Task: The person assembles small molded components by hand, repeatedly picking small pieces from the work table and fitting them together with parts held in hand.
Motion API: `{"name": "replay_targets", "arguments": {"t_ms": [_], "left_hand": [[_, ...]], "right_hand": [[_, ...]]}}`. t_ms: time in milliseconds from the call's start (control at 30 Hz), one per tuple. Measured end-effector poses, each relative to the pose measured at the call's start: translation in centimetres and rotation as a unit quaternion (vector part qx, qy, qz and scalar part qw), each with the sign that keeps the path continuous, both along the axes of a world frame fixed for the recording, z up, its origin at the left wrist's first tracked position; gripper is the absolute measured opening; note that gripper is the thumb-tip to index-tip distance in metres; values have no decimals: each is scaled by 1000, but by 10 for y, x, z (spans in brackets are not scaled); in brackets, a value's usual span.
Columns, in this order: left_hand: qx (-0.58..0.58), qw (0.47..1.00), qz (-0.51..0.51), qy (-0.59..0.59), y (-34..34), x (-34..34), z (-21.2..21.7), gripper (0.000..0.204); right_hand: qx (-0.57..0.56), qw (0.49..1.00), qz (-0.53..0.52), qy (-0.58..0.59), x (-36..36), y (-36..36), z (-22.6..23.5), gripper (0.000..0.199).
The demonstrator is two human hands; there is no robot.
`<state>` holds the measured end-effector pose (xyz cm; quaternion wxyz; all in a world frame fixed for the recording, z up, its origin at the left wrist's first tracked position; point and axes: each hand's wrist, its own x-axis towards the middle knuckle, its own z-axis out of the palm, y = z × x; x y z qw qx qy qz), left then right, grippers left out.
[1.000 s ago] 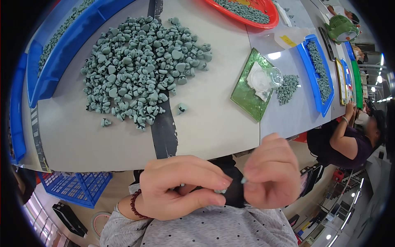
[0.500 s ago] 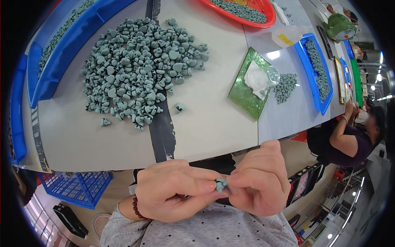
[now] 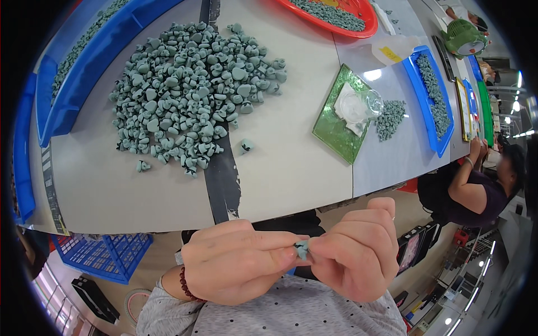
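Between the fingertips of both hands is a small grey-green molded piece (image 3: 302,250) with black markings, held in front of my shirt just off the table's near edge. My left hand (image 3: 238,260), with a beaded bracelet at the wrist, pinches it from the left. From the other side my right hand (image 3: 357,252) grips it between thumb and forefinger, the other fingers curled. Much of the piece is covered by my fingers. Beyond them a large heap of similar pieces (image 3: 185,92) lies on the table (image 3: 291,168), with a stray piece (image 3: 245,146) beside it.
Blue trays (image 3: 84,95) stand at the left. A red basin (image 3: 358,31) of small pieces is at the back. A green square board (image 3: 330,129) bears a clear round dish; a blue tray (image 3: 417,73) lies beyond. A co-worker (image 3: 476,187) sits at right.
The fingers of both hands have shifted slightly around the piece, and my left fingers lie flatter over it. My right hand has turned a little. The heap and trays stay put.
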<state>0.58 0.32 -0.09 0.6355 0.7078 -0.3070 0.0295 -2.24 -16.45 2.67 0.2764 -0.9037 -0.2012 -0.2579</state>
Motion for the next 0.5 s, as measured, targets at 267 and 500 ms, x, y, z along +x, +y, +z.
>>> {"name": "replay_targets", "arguments": {"t_ms": [267, 500], "left_hand": [[-13, 999, -36, 32, 3, 1, 2, 25], [-56, 996, -40, 56, 1, -1, -3, 23]], "right_hand": [[-7, 998, 50, -23, 1, -4, 3, 19], [11, 998, 60, -25, -2, -5, 0, 19]]}}
